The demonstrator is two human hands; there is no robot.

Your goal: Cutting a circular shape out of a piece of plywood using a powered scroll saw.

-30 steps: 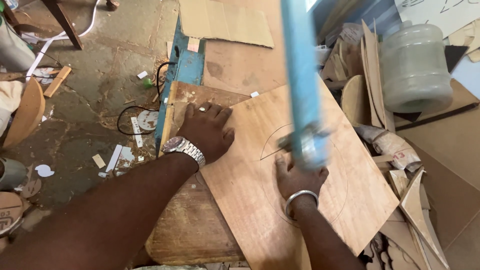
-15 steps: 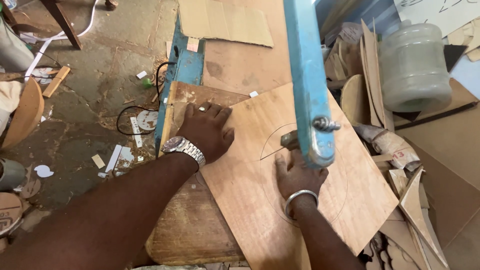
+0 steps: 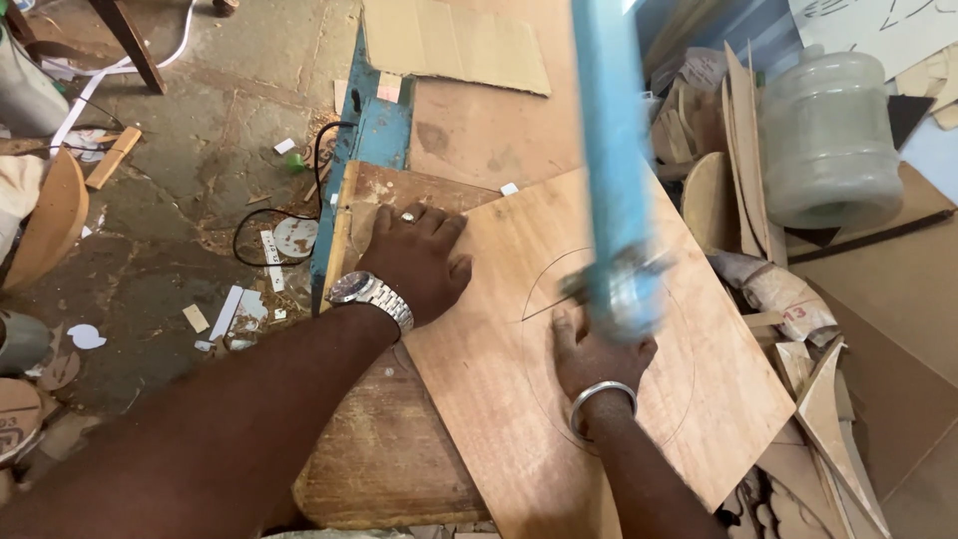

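Observation:
A thin plywood sheet with a pencilled circle lies on a worn wooden table. My left hand, with a ring and a metal wristwatch, presses flat on the sheet's left edge. My right hand, wearing a silver bangle, rests flat on the sheet inside the circle, just below the saw. A blue saw arm hangs over the sheet, blurred by motion, and its metal lower end meets the circle line where a short cut runs.
A big clear water jug stands at the right among plywood offcuts. Cardboard lies ahead. A black cable and scraps litter the concrete floor at left. The blue machine base sits beyond the table.
The blue saw arm is blurred again after showing sharp half a second ago. Both hands and the sheet stay nearly where they were.

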